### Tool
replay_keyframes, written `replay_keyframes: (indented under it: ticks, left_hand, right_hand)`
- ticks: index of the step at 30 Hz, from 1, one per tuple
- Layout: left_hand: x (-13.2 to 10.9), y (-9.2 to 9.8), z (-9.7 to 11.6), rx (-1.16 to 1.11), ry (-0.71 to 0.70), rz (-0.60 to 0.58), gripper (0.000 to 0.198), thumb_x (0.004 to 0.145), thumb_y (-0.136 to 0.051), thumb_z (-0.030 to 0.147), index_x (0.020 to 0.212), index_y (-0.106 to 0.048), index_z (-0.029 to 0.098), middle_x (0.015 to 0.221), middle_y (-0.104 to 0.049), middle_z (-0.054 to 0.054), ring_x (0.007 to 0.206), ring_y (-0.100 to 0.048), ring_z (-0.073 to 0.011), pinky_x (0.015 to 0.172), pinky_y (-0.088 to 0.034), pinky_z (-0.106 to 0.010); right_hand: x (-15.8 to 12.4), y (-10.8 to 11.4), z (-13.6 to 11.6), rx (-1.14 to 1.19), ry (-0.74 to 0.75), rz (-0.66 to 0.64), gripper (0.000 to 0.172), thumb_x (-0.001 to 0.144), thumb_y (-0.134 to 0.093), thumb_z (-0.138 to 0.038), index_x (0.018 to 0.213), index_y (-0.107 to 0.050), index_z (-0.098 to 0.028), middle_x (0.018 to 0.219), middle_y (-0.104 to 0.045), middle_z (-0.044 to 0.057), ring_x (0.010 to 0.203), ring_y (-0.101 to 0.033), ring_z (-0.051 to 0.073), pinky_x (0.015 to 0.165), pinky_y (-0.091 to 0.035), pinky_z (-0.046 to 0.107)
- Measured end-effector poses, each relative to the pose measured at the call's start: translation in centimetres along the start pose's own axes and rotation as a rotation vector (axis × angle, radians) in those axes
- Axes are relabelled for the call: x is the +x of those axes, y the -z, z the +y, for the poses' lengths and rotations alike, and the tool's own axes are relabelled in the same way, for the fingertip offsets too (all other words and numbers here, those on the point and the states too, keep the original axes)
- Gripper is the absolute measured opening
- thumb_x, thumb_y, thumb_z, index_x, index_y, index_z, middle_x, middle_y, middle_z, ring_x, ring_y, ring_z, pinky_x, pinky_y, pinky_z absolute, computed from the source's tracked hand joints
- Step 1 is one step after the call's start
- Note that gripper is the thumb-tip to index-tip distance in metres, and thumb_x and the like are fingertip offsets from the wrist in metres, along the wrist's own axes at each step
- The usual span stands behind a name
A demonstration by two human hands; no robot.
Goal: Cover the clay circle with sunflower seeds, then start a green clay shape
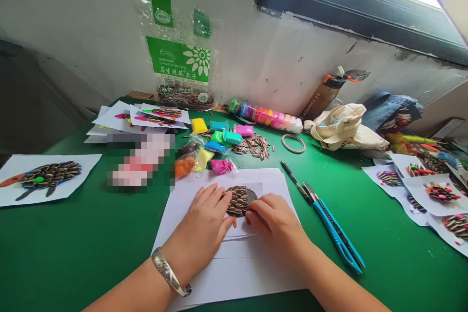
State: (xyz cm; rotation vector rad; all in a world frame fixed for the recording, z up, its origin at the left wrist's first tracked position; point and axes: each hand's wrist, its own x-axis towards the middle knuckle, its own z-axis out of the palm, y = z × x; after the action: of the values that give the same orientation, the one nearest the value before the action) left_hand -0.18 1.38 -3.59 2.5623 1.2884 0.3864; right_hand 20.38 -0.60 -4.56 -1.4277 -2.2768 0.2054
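A rounded dark clay shape (252, 195) lies on a small white sheet, much of it covered by rows of striped sunflower seeds (237, 200). My left hand (206, 219) rests over its left side, fingers stretched out and lying on the sheet and seeds. By that thumb is a small orange clay piece (234, 222). My right hand (276, 219) is at the right edge of the dark clay, its fingers curled and pressed together. What those fingertips hold, if anything, is hidden. Beneath everything lies a stack of white paper (256, 278).
Bagged coloured clay (215, 146) and loose sunflower seeds (256, 146) lie beyond the paper. To the right are a pen (294, 180), a blue utility knife (336, 234) and a tape ring (293, 143). Finished seed pictures (51, 178) lie on both sides. A seed bag (179, 68) leans on the wall.
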Motion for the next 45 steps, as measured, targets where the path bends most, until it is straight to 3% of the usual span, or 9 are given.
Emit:
replay_keyframes:
  ticks: [9, 14, 19, 22, 27, 31, 34, 41, 45]
  left_hand:
    - [0.0, 0.0, 0.0, 0.016, -0.003, 0.005, 0.041, 0.088, -0.055, 0.025, 0.128, -0.052, 0.015, 0.131, -0.056, -0.012, 0.128, -0.045, -0.0303, 0.108, -0.035, -0.053]
    - [0.0, 0.0, 0.0, 0.029, -0.009, 0.001, 0.042, 0.089, -0.053, 0.026, 0.130, -0.051, 0.015, 0.133, -0.054, -0.012, 0.129, -0.043, -0.0299, 0.109, -0.035, -0.053]
    - [0.0, 0.0, -0.1, 0.025, -0.011, 0.003, 0.042, 0.089, -0.054, 0.025, 0.129, -0.051, 0.014, 0.133, -0.055, -0.013, 0.128, -0.043, -0.0302, 0.108, -0.035, -0.053]
    - [0.0, 0.0, -0.1, 0.024, -0.008, 0.007, 0.042, 0.089, -0.055, 0.025, 0.129, -0.051, 0.015, 0.133, -0.055, -0.012, 0.128, -0.044, -0.0299, 0.108, -0.035, -0.052]
    - [0.1, 0.0, -0.1, 0.041, -0.009, -0.005, 0.043, 0.089, -0.054, 0.026, 0.130, -0.051, 0.014, 0.133, -0.054, -0.012, 0.129, -0.043, -0.0300, 0.108, -0.035, -0.053]
    - [0.0, 0.0, 0.0, 0.042, -0.013, -0.003, 0.042, 0.090, -0.053, 0.026, 0.130, -0.051, 0.015, 0.133, -0.055, -0.012, 0.129, -0.043, -0.0292, 0.109, -0.035, -0.052]
    - [-0.1, 0.0, 0.0, 0.051, -0.010, -0.016, 0.042, 0.090, -0.053, 0.026, 0.131, -0.051, 0.015, 0.134, -0.054, -0.012, 0.129, -0.043, -0.0292, 0.109, -0.035, -0.052]
    - [0.0, 0.1, 0.0, 0.037, -0.001, -0.025, 0.043, 0.090, -0.053, 0.026, 0.131, -0.051, 0.014, 0.134, -0.054, -0.012, 0.130, -0.042, -0.0295, 0.109, -0.034, -0.052]
    - [0.1, 0.1, 0.1, 0.031, 0.004, -0.019, 0.043, 0.089, -0.054, 0.026, 0.130, -0.051, 0.015, 0.134, -0.054, -0.012, 0.129, -0.042, -0.0300, 0.109, -0.034, -0.053]
  right_hand:
    - [-0.2, 0.4, -0.5, -0.188, 0.087, 0.056, 0.024, 0.092, -0.041, -0.013, 0.078, -0.059, -0.018, 0.070, -0.056, 0.005, 0.062, -0.046, 0.016, 0.061, -0.032, 0.028]
    - [-0.2, -0.2, 0.0, -0.092, 0.063, 0.105, 0.018, 0.090, -0.044, -0.017, 0.081, -0.060, -0.018, 0.072, -0.055, 0.005, 0.063, -0.049, 0.016, 0.058, -0.034, 0.027]
    - [0.0, -0.2, 0.1, 0.001, 0.007, -0.041, 0.025, 0.092, -0.042, -0.016, 0.076, -0.060, -0.020, 0.074, -0.055, 0.004, 0.065, -0.050, 0.015, 0.061, -0.037, 0.025]
    - [-0.2, -0.3, 0.2, 0.034, -0.014, -0.054, 0.024, 0.092, -0.041, -0.016, 0.077, -0.060, -0.019, 0.077, -0.055, 0.004, 0.067, -0.050, 0.015, 0.063, -0.038, 0.026]
    - [-0.3, -0.8, 0.5, -0.043, 0.077, 0.061, 0.024, 0.091, -0.041, -0.013, 0.075, -0.058, -0.019, 0.076, -0.055, 0.005, 0.067, -0.049, 0.015, 0.063, -0.038, 0.027]
    - [0.0, 0.0, -0.1, -0.138, 0.151, 0.090, 0.023, 0.089, -0.043, -0.009, 0.072, -0.056, -0.017, 0.073, -0.055, 0.005, 0.065, -0.047, 0.016, 0.062, -0.037, 0.028]
    - [0.1, 0.5, -0.4, -0.145, 0.111, 0.068, 0.019, 0.088, -0.045, -0.010, 0.075, -0.058, -0.016, 0.075, -0.056, 0.006, 0.068, -0.049, 0.016, 0.064, -0.039, 0.028]
    - [-0.2, -0.9, 0.5, -0.010, 0.091, 0.100, 0.025, 0.089, -0.046, -0.015, 0.069, -0.060, -0.020, 0.072, -0.054, 0.003, 0.061, -0.047, 0.013, 0.058, -0.036, 0.024]
    - [-0.3, 0.5, 0.2, 0.106, -0.022, 0.035, 0.023, 0.092, -0.041, -0.017, 0.085, -0.062, -0.019, 0.078, -0.059, 0.006, 0.069, -0.053, 0.015, 0.061, -0.040, 0.025]
